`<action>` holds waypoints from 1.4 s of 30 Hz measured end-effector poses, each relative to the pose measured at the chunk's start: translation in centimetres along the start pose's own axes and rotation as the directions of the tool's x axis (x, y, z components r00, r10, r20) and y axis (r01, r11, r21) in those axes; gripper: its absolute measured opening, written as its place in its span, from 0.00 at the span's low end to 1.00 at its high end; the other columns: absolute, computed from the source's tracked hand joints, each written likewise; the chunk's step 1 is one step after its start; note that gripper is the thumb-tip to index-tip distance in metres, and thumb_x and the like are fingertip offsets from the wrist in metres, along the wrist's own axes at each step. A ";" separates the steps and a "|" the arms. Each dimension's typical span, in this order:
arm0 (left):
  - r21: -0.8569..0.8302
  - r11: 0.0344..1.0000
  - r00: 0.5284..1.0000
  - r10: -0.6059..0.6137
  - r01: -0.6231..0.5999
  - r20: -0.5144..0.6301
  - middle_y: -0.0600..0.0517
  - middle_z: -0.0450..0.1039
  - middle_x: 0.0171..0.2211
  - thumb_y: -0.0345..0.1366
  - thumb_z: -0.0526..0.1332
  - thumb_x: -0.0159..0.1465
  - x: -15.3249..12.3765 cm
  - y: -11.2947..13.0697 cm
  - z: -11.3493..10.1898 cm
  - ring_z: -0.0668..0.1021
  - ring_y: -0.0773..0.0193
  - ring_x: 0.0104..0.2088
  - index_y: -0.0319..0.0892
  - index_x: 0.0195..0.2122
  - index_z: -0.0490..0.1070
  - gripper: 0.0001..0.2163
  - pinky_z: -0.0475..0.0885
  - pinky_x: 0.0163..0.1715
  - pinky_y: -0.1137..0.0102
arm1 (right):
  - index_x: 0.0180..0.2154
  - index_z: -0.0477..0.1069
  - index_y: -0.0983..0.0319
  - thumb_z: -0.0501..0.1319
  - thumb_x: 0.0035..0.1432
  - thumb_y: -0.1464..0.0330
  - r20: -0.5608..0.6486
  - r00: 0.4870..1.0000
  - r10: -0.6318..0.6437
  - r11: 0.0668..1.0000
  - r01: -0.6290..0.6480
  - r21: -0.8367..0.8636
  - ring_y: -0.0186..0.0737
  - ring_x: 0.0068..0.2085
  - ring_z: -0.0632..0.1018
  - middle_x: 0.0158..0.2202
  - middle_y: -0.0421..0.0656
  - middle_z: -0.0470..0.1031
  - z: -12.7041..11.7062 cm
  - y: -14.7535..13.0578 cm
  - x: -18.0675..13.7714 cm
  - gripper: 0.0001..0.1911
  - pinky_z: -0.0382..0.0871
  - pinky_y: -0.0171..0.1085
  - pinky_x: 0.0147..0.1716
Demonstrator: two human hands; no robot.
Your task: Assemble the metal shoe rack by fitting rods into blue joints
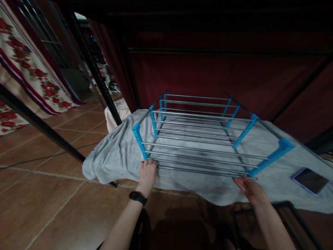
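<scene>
A rack (195,141) of thin metal rods and blue plastic side brackets lies on a grey blanket. My left hand (147,172), with a dark band on its wrist, has its fingers curled over the left end of the frontmost metal rod (197,170), just below a blue bracket (140,140). At the rod's other end, my right hand (249,187) pinches it beneath the right front bracket (272,158). Whether this rod is fitted into the brackets, I cannot tell. My right fingertips are partly hidden under the rod.
The grey blanket (111,152) covers a low bed with dark metal posts (96,66). A phone (310,180) lies to the right. Behind the rack hangs a dark red curtain (203,73). Brown floor tiles (65,205) and a black cable (49,158) show at left.
</scene>
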State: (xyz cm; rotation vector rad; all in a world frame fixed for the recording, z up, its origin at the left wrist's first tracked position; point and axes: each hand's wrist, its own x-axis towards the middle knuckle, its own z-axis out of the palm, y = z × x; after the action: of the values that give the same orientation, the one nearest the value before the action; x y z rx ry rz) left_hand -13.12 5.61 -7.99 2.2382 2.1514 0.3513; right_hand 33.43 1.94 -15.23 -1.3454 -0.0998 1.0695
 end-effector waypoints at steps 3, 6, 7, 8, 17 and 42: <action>-0.040 0.997 0.997 -0.072 0.071 -0.036 0.37 0.72 0.39 0.22 0.46 0.61 0.1 -1.0 0.1 0.72 0.43 0.47 0.40 0.34 0.73 0.16 0.56 0.55 0.47 | 0.29 0.68 0.62 0.60 0.54 0.79 0.010 1.000 -0.028 1.000 0.028 0.000 0.34 0.31 0.79 0.27 0.39 0.73 0.0 0.0 0.0 0.06 0.77 0.42 0.44; -0.262 0.957 0.982 -0.156 0.124 -0.106 0.39 0.70 0.34 0.23 0.49 0.60 0.1 -1.9 0.1 0.72 0.42 0.46 0.41 0.30 0.71 0.13 0.56 0.55 0.45 | 0.29 0.68 0.62 0.61 0.54 0.78 0.008 1.000 -0.025 1.000 0.025 -0.010 0.35 0.30 0.79 0.26 0.39 0.72 0.0 0.0 0.0 0.06 0.78 0.43 0.44; -0.351 0.926 0.973 -0.195 0.142 -0.121 0.40 0.69 0.33 0.23 0.50 0.59 0.1 -2.1 0.1 0.72 0.42 0.46 0.41 0.28 0.70 0.11 0.56 0.55 0.46 | 0.29 0.68 0.62 0.61 0.54 0.78 0.004 1.000 -0.021 1.000 0.021 -0.014 0.35 0.30 0.79 0.26 0.39 0.72 0.0 0.0 0.0 0.06 0.77 0.43 0.44; -0.433 0.888 0.965 -0.232 0.158 -0.125 0.41 0.68 0.31 0.23 0.52 0.59 0.1 -2.4 0.1 0.72 0.42 0.46 0.42 0.27 0.69 0.10 0.57 0.55 0.47 | 0.29 0.68 0.63 0.61 0.54 0.78 -0.001 1.000 -0.018 1.000 0.018 -0.016 0.35 0.29 0.79 0.25 0.39 0.72 0.0 0.0 0.0 0.06 0.77 0.43 0.44; -0.814 0.330 0.843 -0.432 0.479 0.321 0.56 0.65 0.21 0.17 0.60 0.48 2.2 -3.6 -0.6 0.75 0.62 0.34 0.43 0.25 0.70 0.12 0.67 0.35 0.75 | 0.27 0.67 0.62 0.60 0.53 0.79 0.000 1.000 -0.011 0.999 0.011 0.049 0.34 0.29 0.79 0.25 0.39 0.73 0.4 -0.5 -0.5 0.08 0.78 0.40 0.42; -0.688 -0.534 0.612 -0.351 0.491 0.709 0.47 0.74 0.27 0.20 0.51 0.64 2.5 -3.8 1.5 0.79 0.66 0.25 0.36 0.31 0.66 0.09 0.78 0.24 0.72 | 0.29 0.69 0.61 0.57 0.56 0.78 0.035 0.999 -0.001 1.000 0.000 0.003 0.37 0.30 0.81 0.28 0.43 0.77 1.3 0.4 -0.1 0.08 0.80 0.38 0.36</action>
State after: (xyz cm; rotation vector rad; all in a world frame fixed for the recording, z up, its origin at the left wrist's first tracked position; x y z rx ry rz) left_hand -16.50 8.53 -9.69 0.0940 1.2809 1.2365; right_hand 32.35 2.80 -15.16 -1.3243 -0.1247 1.0928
